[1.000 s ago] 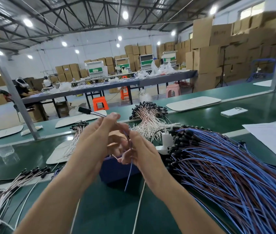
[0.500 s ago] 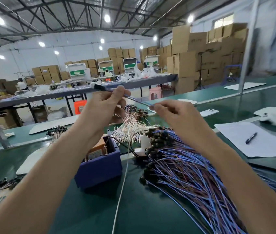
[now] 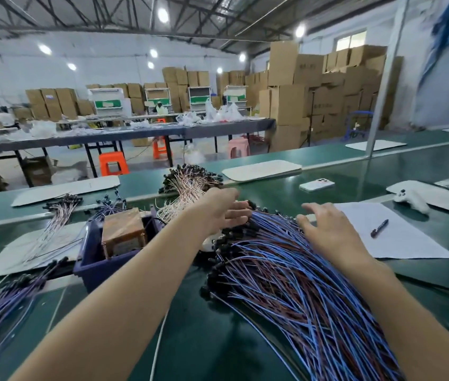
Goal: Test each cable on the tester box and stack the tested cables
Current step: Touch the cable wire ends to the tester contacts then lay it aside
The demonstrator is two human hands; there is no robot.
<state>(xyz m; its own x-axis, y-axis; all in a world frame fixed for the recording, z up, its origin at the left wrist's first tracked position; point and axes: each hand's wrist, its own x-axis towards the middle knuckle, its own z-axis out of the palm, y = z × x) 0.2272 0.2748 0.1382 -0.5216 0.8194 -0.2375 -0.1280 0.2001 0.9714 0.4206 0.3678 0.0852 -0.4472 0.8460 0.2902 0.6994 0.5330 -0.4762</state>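
On the green bench (image 3: 190,339) before me, the pile of cables (image 3: 300,284) fans out: thin blue and brown wires, each tipped with a small black plug, the plugs bunched at the far end. My left hand (image 3: 223,210) lies flat-fingered on those plugs, gripping nothing. My right hand (image 3: 327,229) rests spread and loose on the wires, near it. Left of the pile sits the tester box (image 3: 123,229), a brown block in 1 dark blue bin (image 3: 94,270).

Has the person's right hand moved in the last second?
Yes. The right hand was in front of the blue box; now it lies further right, open over the blue cable pile beside the paper sheet.
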